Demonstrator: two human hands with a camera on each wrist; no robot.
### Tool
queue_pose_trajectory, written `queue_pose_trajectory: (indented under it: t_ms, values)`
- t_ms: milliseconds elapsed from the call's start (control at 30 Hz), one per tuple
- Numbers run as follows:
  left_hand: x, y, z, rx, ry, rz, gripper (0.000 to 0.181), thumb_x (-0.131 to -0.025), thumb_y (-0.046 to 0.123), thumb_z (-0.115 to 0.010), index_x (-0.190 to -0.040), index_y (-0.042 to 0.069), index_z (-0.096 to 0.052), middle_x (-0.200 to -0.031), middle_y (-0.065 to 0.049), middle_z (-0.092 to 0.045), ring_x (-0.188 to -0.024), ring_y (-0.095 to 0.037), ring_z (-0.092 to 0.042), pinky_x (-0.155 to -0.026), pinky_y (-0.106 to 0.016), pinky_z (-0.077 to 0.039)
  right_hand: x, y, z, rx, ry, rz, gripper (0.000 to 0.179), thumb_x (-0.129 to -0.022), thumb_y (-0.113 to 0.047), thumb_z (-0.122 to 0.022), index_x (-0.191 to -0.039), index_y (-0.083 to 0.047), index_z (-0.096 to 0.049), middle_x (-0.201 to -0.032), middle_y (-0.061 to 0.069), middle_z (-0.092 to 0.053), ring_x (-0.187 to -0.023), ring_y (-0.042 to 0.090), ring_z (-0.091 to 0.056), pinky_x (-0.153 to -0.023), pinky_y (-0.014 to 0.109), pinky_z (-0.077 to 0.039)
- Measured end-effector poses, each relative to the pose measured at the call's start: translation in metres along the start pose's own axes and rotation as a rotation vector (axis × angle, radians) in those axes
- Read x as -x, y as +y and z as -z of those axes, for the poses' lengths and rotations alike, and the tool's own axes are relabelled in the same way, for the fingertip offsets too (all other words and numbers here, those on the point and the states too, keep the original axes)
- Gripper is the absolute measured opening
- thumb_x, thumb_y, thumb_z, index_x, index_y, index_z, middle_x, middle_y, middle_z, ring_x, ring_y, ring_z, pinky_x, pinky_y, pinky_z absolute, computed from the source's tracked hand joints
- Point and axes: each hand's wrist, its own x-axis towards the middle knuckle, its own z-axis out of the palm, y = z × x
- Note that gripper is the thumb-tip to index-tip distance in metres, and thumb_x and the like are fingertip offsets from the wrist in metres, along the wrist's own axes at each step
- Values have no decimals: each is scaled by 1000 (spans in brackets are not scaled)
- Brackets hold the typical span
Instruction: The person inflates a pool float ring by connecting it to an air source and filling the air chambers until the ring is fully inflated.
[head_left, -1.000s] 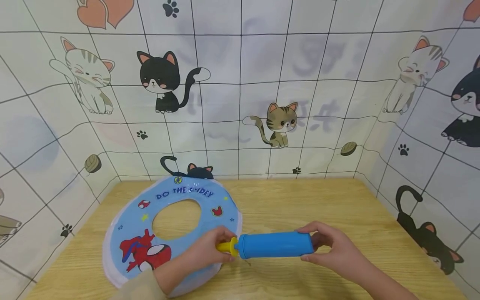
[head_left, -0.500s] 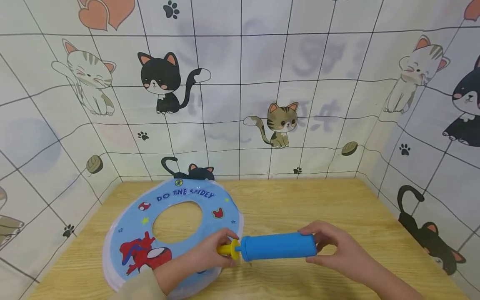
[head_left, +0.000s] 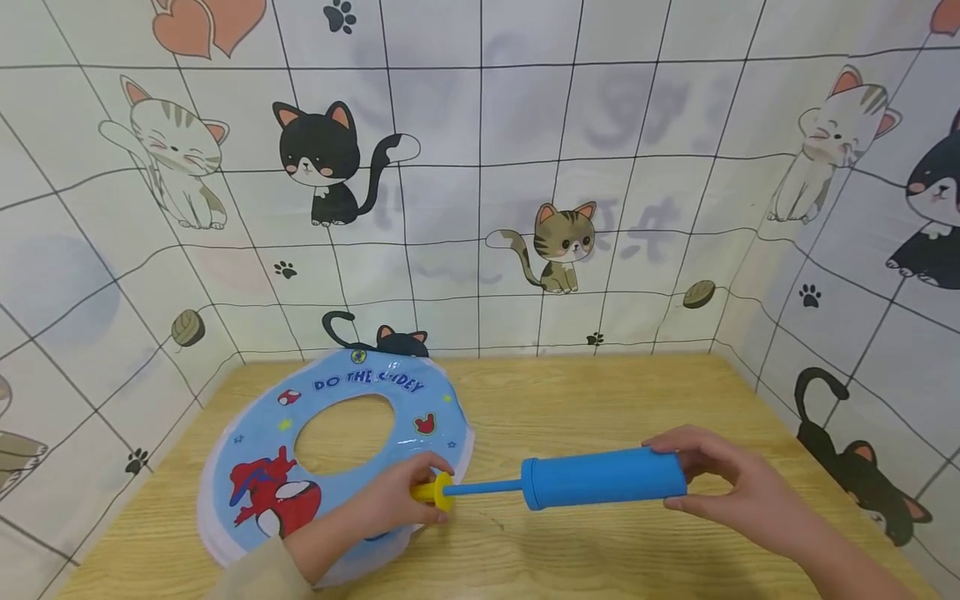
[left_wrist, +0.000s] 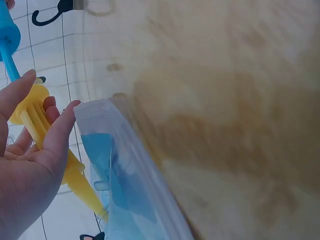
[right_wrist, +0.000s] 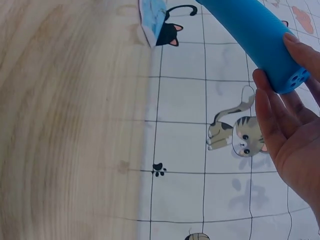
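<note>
A hand pump with a blue barrel (head_left: pixel 603 479) lies across both hands, its thin blue rod (head_left: pixel 483 488) drawn out. My left hand (head_left: pixel 378 508) grips the pump's yellow nozzle end (left_wrist: pixel 35 117) between thumb and fingers. In the left wrist view the tapered yellow tip (left_wrist: pixel 87 197) overlaps the edge of a blue swim ring (head_left: pixel 431 400), near a small clear valve (left_wrist: pixel 101 186). My right hand (head_left: pixel 738 492) holds the barrel's far end, thumb on one side and fingers on the other. Small holes (right_wrist: pixel 299 77) show in that end.
The swim ring lies flat-looking on the left of a wooden table (head_left: pixel 585 400), printed with a red cartoon figure (head_left: pixel 288 500). Behind and at both sides stands a white grid-patterned cloth (head_left: pixel 450 208) with cartoon cats.
The right hand has moved right with the barrel, and the blue rod has slid out of it. The left hand and swim ring have shifted slightly left.
</note>
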Motion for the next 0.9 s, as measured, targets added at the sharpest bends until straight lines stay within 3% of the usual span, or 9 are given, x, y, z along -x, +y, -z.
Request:
queue_pose_trajectory:
  t_ms: [200, 367, 600, 900]
  values:
    - [2, -8, 10, -5, -5, -14, 48, -81, 14, -81, -121, 11, -57, -93, 0, -61, -87, -21, -54, -79, -36, -43, 3, -1, 9, 7, 13, 14, 57, -75, 2, -81, -127, -11, -60, -124, 1, -60, -91, 13, -61, -76, 24, -53]
    - [1, -12, 13, -32, -8, -15, 45, -79, 14, -82, -119, 11, -61, -103, 2, -65, -91, -21, -56, -85, -40, -46, 0, -4, 2, 1, 8, -22, 54, -75, -4, -83, -124, -13, -62, -120, -3, -62, -86, 15, -62, -74, 26, -54]
    - [-2, -2, 8, -70, 28, 15, 45, -77, 14, -84, -118, 11, -65, -114, -2, -65, -98, -23, -58, -92, -46, -49, -14, -7, -19, -76, 10, -100, 50, -76, -10, -83, -122, -12, -63, -115, 1, -64, -83, 17, -62, -73, 28, -54]
    - [-12, 10, -4, -64, 25, -3, 45, -78, 14, -83, -119, 9, -63, -111, 0, -63, -96, -22, -56, -93, -45, -49, -23, -12, -39, -106, -5, -74, 51, -76, -12, -83, -123, -12, -62, -117, 7, -63, -84, 16, -62, -71, 29, -54]
